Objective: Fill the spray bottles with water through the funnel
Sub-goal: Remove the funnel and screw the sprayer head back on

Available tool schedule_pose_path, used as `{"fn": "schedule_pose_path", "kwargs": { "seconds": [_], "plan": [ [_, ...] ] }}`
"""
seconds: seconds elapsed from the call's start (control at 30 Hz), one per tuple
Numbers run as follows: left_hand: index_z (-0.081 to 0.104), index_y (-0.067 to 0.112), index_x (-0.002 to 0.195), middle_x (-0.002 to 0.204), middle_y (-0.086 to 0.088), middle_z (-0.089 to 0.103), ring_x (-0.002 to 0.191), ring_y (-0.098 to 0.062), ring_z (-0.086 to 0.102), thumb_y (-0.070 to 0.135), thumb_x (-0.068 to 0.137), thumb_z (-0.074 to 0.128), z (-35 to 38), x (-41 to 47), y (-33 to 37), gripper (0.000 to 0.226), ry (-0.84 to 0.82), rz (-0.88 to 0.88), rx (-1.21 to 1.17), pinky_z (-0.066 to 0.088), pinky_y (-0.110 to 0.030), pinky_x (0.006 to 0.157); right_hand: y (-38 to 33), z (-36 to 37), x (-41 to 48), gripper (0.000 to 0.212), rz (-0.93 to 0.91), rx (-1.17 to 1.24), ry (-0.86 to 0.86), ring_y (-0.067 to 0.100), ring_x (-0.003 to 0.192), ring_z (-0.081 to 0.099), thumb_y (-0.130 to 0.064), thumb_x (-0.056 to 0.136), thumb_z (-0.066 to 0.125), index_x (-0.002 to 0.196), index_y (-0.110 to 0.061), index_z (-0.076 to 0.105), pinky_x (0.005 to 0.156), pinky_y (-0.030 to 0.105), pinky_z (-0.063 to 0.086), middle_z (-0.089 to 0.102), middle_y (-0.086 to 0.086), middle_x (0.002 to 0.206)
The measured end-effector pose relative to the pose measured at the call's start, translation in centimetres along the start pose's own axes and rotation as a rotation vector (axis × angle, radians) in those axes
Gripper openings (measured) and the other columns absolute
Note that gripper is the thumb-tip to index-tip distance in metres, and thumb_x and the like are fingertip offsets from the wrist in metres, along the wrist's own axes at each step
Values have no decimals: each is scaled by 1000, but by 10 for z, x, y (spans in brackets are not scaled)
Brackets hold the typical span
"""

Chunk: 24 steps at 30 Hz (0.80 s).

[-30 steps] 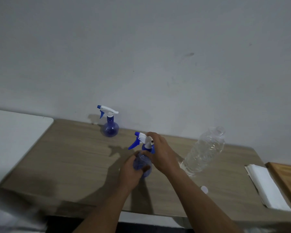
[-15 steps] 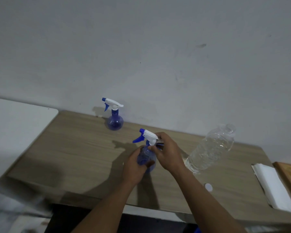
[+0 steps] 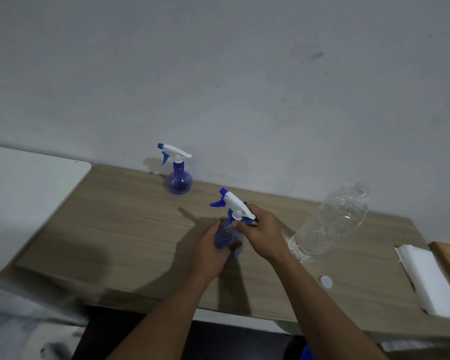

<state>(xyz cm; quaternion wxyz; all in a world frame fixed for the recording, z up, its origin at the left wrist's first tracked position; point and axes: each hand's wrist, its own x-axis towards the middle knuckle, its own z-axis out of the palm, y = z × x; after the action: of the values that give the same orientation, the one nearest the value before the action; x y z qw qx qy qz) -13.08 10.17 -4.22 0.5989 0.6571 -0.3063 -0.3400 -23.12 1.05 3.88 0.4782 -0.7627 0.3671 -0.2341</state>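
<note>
Change (vs 1 s ago): the sprayer head (image 3: 238,203) of the near spray bottle (image 3: 222,239) showed more fully above the R fingers and sat tilted, nozzle up-left. Before, the R hand covered its back end.
R hand (image 3: 264,233): shifted down from the head's rear to the white collar; fingers curled and pinching at the collar/neck, just under the head.
L hand (image 3: 208,252): same hold as before, wrapped round the blue body w/ thumb across the front, steadying it on the table (image 3: 115,229).
Meaning for task: prob. the head was being unscrewed to open the neck for filling. Whether it had come free of the threads – can't tell.
Bottle vs hands: between both hands, touching both; L below on the body, R above at the neck. Upright or nearly so.
Far spray bottle (image 3: 178,175): untouched at the back edge by the wall, head on, well apart from the hands.
Water bottle (image 3: 330,222): clear, uncapped, just R of the R wrist; its white cap (image 3: 325,281) lay on the table nearer the front edge.
Funnel: not in view.
Other: white paper stack (image 3: 431,279) at far R of the table.
Progress: early; no bottle looked open yet and no pouring had begun.
</note>
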Motion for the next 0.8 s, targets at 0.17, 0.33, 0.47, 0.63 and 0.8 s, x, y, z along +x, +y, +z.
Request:
{"fn": "schedule_pose_path", "kwargs": {
  "seconds": [0.17, 0.33, 0.47, 0.63, 0.8],
  "plan": [
    [61, 29, 118, 100, 12, 71, 90, 5, 68, 0, 87, 70, -1, -3, 2, 43, -18, -40, -46, 57, -19, 73, 5, 7, 0, 23, -16, 81, 62, -4, 78, 65, -6, 78, 84, 88, -16, 66, 67, 10, 48, 70, -22, 82],
    [63, 33, 112, 106, 11, 72, 95, 1, 69, -5, 84, 72, 0, -1, 3, 48, -6, -29, -63, 53, -12, 70, 15, 11, -2, 19, -84, 39, 73, 7, 92, 68, -6, 88, 71, 101, -19, 71, 83, 29, 57, 73, -9, 94],
    [62, 31, 117, 107, 12, 72, 100, -5, 70, -2, 83, 74, 3, -1, 2, 49, 48, -51, -55, 53, -13, 75, 20, 14, 2, 19, -30, 41, 112, 4, 92, 69, -18, 83, 80, 99, -21, 68, 84, 35, 58, 74, -10, 96],
    [58, 50, 110, 99, 24, 71, 95, 0, 69, 10, 80, 81, 1, -1, 1, 55, 47, -54, -4, 55, -15, 71, 20, 13, 1, 23, -34, 13, 87, 4, 94, 68, -20, 87, 76, 108, -21, 69, 89, 35, 57, 73, -11, 100],
    [57, 43, 119, 104, 25, 67, 102, 0, 67, 6, 84, 76, 2, -3, 2, 54, 38, -67, -2, 56, -16, 75, 21, 16, 2, 18, 1, 15, 119, 0, 92, 68, -27, 85, 78, 98, -25, 66, 86, 32, 57, 73, -13, 96]
  ]
}}
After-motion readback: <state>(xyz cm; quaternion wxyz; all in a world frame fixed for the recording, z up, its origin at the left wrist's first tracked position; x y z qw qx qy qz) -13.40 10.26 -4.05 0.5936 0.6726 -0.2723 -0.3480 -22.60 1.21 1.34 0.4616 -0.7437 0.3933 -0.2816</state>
